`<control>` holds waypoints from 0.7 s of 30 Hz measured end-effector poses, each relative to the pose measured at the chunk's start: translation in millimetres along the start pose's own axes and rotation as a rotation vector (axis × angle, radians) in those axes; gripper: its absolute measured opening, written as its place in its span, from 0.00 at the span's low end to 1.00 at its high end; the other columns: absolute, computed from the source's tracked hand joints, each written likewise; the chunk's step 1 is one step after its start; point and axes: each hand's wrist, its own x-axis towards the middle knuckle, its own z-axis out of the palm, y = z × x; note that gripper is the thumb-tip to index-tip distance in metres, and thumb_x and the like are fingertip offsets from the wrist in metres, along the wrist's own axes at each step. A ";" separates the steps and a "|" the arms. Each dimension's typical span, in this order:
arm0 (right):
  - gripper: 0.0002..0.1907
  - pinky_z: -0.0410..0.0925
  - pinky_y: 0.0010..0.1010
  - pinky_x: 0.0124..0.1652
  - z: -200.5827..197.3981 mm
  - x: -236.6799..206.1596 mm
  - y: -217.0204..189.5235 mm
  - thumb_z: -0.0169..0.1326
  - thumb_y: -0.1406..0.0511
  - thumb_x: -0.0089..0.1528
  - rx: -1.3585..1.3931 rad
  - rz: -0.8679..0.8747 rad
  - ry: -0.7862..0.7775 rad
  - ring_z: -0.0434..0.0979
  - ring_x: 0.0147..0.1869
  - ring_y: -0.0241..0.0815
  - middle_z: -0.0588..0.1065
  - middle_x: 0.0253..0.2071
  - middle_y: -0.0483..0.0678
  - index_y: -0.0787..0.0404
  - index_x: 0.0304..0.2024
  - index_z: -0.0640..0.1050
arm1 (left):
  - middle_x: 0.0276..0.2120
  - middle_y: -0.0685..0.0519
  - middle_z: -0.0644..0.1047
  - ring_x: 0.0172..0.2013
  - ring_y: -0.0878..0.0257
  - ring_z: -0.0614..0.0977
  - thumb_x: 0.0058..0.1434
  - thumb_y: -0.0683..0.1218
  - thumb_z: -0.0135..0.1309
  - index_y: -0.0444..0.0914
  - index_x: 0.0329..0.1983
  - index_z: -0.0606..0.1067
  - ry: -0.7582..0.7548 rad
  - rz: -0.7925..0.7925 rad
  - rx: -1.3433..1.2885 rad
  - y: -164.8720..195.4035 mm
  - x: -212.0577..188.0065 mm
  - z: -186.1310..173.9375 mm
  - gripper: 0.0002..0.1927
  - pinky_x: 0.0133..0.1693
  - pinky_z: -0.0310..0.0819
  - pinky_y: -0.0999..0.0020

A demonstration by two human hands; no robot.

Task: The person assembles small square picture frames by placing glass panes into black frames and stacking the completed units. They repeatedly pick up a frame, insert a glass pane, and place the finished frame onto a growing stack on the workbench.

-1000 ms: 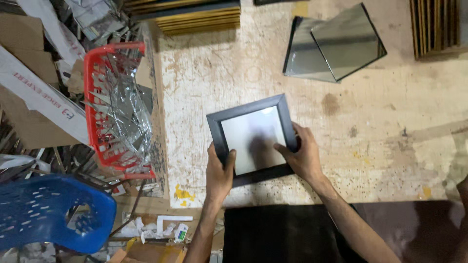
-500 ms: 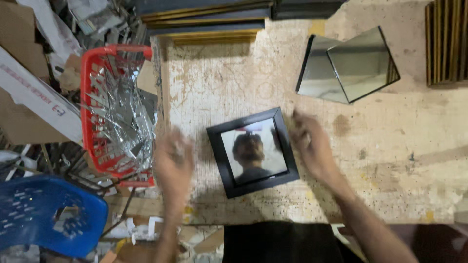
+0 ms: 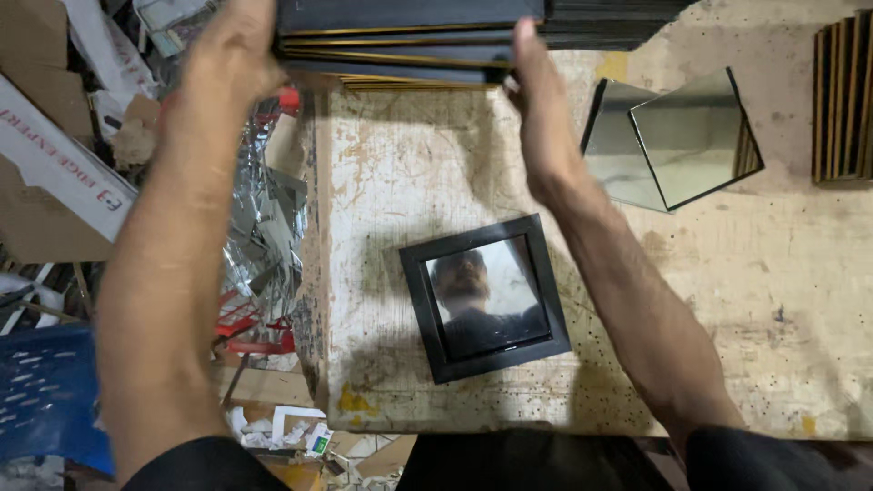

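Closest in: small black framed mirror point(image 3: 486, 298) lying flat on the scuffed workbench point(image 3: 773, 300), untouched, between both forearms. Further out, loose mirror panes point(image 3: 677, 141) off to the right (leaning on each other). At the far edge, left hand point(image 3: 232, 50) and right hand point(image 3: 538, 118) clamped on either end of a stack of black-and-gold frames point(image 3: 409, 41). Red basket of shards point(image 3: 259, 227) left of the bench.

Both arms stretch forward, left hand point(image 3: 232, 50) and right hand point(image 3: 544, 114) facing, fingers extended.

Even overhead light, soft arm shadows on the workbench point(image 3: 727, 300), sharp focus, slight wide-angle stretch
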 end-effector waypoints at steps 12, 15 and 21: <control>0.46 0.67 0.39 0.65 15.9 1.3 -14.4 0.51 0.42 0.63 0.602 0.287 -0.086 0.73 0.60 0.49 0.72 0.57 0.62 0.71 0.69 0.64 | 0.61 0.49 0.76 0.59 0.57 0.80 0.72 0.55 0.57 0.31 0.72 0.55 0.144 -0.149 0.276 -15.1 6.7 -39.5 0.37 0.60 0.72 0.58; 0.36 0.69 0.39 0.63 25.9 12.5 -26.3 0.54 0.50 0.63 0.542 0.313 -0.089 0.73 0.59 0.46 0.71 0.55 0.58 0.69 0.63 0.64 | 0.61 0.49 0.76 0.59 0.59 0.80 0.73 0.53 0.57 0.29 0.71 0.55 0.103 -0.176 0.360 -3.3 19.6 -34.7 0.36 0.60 0.72 0.59; 0.27 0.71 0.44 0.59 -6.0 -19.9 -1.9 0.62 0.58 0.60 0.431 0.307 -0.228 0.76 0.60 0.47 0.73 0.54 0.58 0.50 0.56 0.64 | 0.60 0.50 0.78 0.59 0.61 0.82 0.74 0.50 0.58 0.26 0.70 0.55 0.152 0.036 0.197 -15.0 -36.2 -3.9 0.35 0.60 0.72 0.60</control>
